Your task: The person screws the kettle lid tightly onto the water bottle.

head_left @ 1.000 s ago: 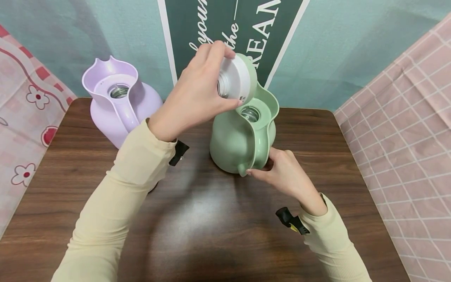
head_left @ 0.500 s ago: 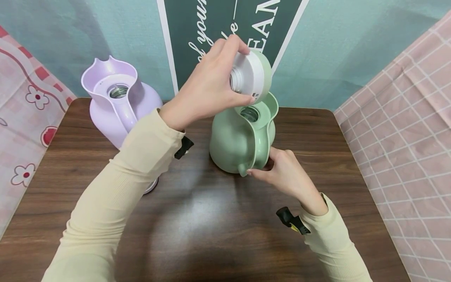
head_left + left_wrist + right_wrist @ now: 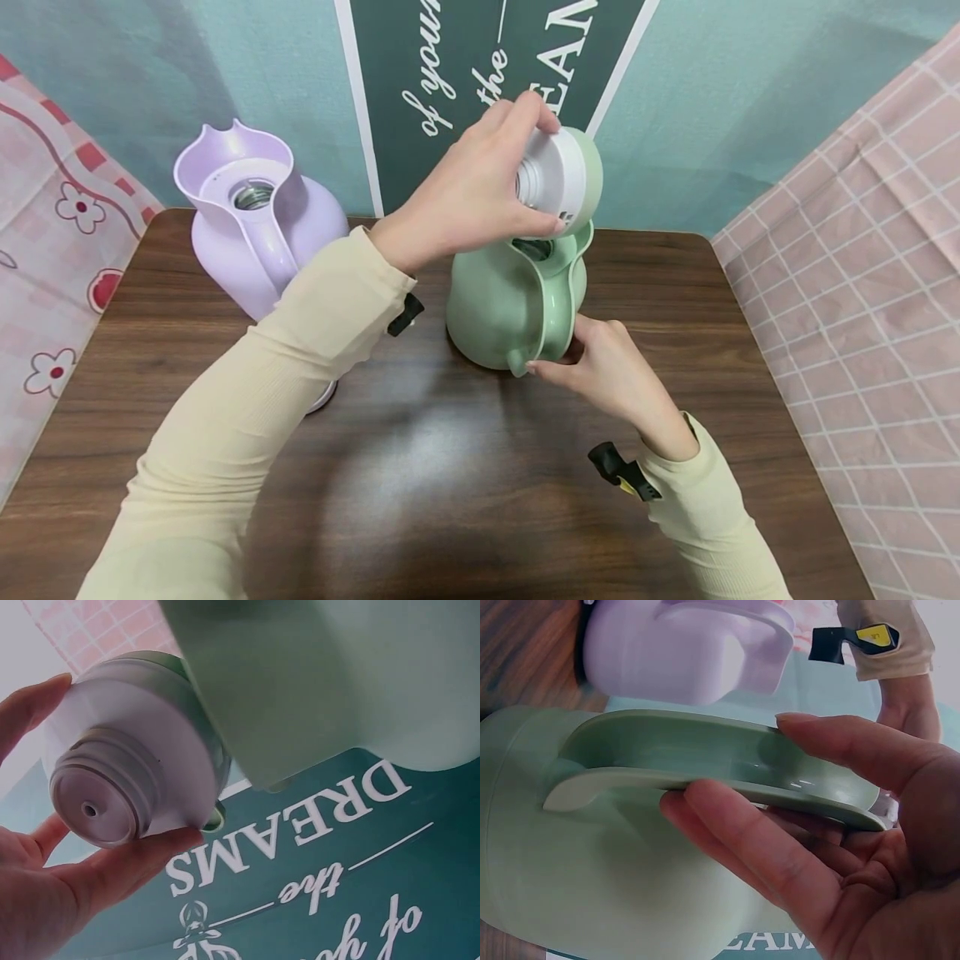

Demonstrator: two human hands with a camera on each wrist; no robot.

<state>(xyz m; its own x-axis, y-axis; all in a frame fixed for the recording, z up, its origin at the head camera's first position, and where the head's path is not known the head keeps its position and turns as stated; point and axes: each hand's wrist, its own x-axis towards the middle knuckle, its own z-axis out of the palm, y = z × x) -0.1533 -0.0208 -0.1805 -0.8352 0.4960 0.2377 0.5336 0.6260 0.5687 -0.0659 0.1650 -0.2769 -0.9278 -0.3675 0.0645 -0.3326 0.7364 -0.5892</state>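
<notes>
My left hand pinches a thermos lid by its edge, thumb below and fingers on top. The lid is tilted on its side, its white threaded stopper towards the palm and its pale green cap facing away. It hangs over the mouth of a green thermos jug, partly covering the opening in the head view. Down at the jug's handle, my right hand grips with thumb on one side and fingers on the other. The jug stands upright on the table.
A lilac thermos jug with an uncovered mouth stands to the left on the wooden table. Under the left sleeve shows a pale curved edge, mostly hidden. A lettered dark green panel hangs on the back wall.
My left hand has carried the lid to the right, up a little and then down again, across the green jug's mouth. The right hand and both jugs have stayed in place.
</notes>
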